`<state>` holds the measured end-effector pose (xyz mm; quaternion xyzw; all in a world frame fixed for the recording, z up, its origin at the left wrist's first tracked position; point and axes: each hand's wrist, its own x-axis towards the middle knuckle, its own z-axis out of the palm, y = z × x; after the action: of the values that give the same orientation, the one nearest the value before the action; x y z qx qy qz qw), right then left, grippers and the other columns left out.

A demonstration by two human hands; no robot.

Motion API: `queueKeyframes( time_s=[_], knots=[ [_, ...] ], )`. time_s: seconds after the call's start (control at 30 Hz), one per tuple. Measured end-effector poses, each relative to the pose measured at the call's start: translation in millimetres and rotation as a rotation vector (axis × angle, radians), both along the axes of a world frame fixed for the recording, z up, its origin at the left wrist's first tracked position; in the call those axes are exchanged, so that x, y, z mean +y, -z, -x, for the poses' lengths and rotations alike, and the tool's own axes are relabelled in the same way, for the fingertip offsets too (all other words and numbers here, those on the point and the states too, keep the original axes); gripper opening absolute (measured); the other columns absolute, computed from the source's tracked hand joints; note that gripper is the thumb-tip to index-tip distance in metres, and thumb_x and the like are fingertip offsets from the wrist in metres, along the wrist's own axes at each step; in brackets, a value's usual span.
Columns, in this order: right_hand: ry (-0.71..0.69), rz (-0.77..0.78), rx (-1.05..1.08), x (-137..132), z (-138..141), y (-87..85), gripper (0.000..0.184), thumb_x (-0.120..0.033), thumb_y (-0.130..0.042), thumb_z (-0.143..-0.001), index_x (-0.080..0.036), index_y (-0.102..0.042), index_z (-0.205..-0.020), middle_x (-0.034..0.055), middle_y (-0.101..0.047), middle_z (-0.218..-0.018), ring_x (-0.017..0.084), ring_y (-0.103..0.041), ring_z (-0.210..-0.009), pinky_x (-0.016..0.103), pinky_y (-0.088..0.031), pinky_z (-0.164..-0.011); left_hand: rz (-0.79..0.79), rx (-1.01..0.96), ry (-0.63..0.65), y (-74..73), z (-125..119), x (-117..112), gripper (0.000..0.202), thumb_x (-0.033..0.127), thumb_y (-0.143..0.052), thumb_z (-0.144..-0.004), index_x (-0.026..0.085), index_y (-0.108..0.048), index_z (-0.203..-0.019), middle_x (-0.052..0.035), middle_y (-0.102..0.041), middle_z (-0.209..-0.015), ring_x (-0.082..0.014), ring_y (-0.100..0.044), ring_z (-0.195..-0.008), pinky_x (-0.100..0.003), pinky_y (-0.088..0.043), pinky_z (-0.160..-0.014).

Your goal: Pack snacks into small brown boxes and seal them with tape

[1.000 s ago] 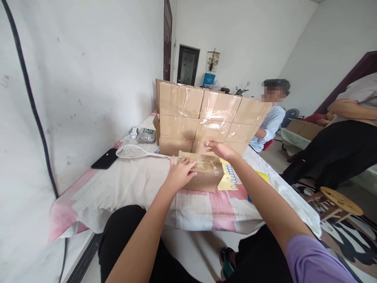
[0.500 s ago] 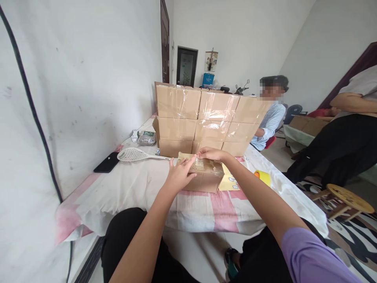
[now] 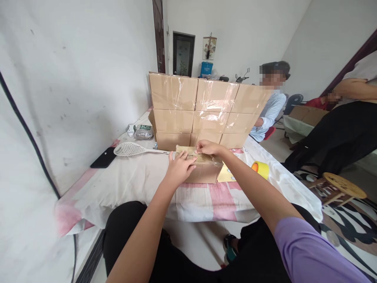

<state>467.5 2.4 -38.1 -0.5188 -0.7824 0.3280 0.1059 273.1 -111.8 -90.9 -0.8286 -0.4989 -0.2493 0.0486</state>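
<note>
A small brown cardboard box [image 3: 203, 174] lies on the cloth-covered table in front of me, its top covered with shiny, wrinkled tape. My left hand [image 3: 179, 168] rests on the box's near left side and top edge, fingers spread. Over the middle of the top, my right hand [image 3: 207, 147] has thumb and fingertips pinched together at the taped surface. Whatever is between them is too small to make out. A white fly swatter [image 3: 129, 149] lies left of the box, its handle end beside my left fingers. Partly behind my right forearm is a yellow printed sheet [image 3: 225, 174].
Stacked cardboard boxes [image 3: 173, 94] stand like a wall behind the small box. A yellow tape roll [image 3: 262, 169] sits at right, a black phone [image 3: 103, 158] and a plastic-wrapped pack [image 3: 143, 132] at left. A person [image 3: 272, 110] is beyond the stack; a wooden stool [image 3: 343, 185] stands at right.
The view has tilted slightly, so the table sits higher in it. My right fingers have drawn into a tighter pinch over the box top. My left hand stays on the box.
</note>
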Motion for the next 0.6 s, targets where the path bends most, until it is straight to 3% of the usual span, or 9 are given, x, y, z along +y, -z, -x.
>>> queueKeyframes(
  time_s=[0.13, 0.33, 0.5, 0.6],
  knots=[
    [0.077, -0.012, -0.033, -0.5, 1.0, -1.3, 0.03, -0.031, -0.08, -0.076, -0.017, -0.054, -0.071, -0.0038, -0.047, -0.053, 0.008, -0.042, -0.044, 0.022, -0.029, -0.042, -0.001, -0.002, -0.005, 0.6, 0.1, -0.8, 0.033, 0.037, -0.051, -0.098, 0.033, -0.065, -0.128, -0.0099, -0.062, -0.137, -0.0291, -0.047, -0.138, -0.066, -0.018, -0.116],
    [0.28, -0.055, -0.067, -7.5, -8.9, -5.8, 0.053, -0.051, -0.089, -0.063, -0.019, -0.051, -0.08, -0.0014, -0.054, -0.058, 0.012, -0.045, -0.043, 0.026, -0.033, -0.042, -0.018, -0.015, -0.019, 1.1, -2.9, -1.7, 0.032, 0.034, -0.051, -0.098, 0.034, -0.065, -0.127, -0.0082, -0.06, -0.141, -0.03, -0.046, -0.138, -0.068, -0.018, -0.116],
    [0.352, -0.135, -0.07, -3.4, -12.1, 1.9, 0.045, -0.052, -0.083, -0.071, -0.019, -0.054, -0.075, -0.002, -0.054, -0.058, 0.011, -0.045, -0.046, 0.025, -0.034, -0.046, -0.032, -0.036, 0.085, -0.1, -3.2, -2.7, 0.034, 0.027, -0.052, -0.097, 0.031, -0.061, -0.13, -0.0045, -0.061, -0.142, -0.0274, -0.042, -0.143, -0.068, -0.009, -0.119],
    [0.439, -0.235, -0.114, 3.1, -32.5, 4.8, 0.031, -0.042, -0.076, -0.079, -0.017, -0.059, -0.075, 0.0017, -0.06, -0.065, 0.013, -0.052, -0.057, 0.025, -0.035, -0.052, -0.022, -0.045, 0.124, -0.5, -1.6, -3.8, 0.035, 0.024, -0.051, -0.098, 0.032, -0.06, -0.13, -0.0028, -0.064, -0.137, -0.0253, -0.046, -0.14, -0.065, -0.007, -0.12]
  ],
)
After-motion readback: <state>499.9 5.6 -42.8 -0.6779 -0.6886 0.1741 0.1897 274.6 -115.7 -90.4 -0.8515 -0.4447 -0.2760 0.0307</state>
